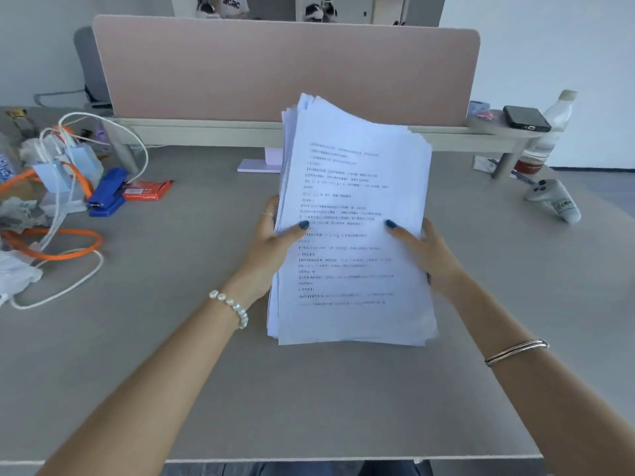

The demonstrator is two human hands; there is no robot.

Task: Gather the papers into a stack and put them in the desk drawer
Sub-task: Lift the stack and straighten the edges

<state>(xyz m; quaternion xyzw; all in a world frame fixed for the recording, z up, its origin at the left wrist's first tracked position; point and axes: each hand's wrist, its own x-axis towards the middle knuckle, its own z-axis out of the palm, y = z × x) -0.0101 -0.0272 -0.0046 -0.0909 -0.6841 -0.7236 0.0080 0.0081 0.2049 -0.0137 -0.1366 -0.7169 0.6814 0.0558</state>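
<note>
Both hands clamp the stack of papers from opposite sides; left hand on its left edge, thumb over the top sheet, fingers behind; right hand on its right edge, thumb likewise on the printed face; grips narrow, closed on the paper. Stack held above the desk near its middle, tilted up toward the camera, top edge leaning away; sheets thin, white, matte, printed with blurred unreadable text; edges uneven, several sheets fanned out at top left and bottom left. Desk surface grey, smooth, matte; wide bare area in front of and below the stack, down to the near edge. Pink fabric divider with rounded corners stands behind. Left side cluttered: orange cable looped, white cable, blue stapler, red packet, all well apart from the hands. Right side: grey controller lying on the desk, dark phone on a raised shelf, plastic bottle beside it. Pearl bracelet on left wrist, metal bangle on right.
</note>
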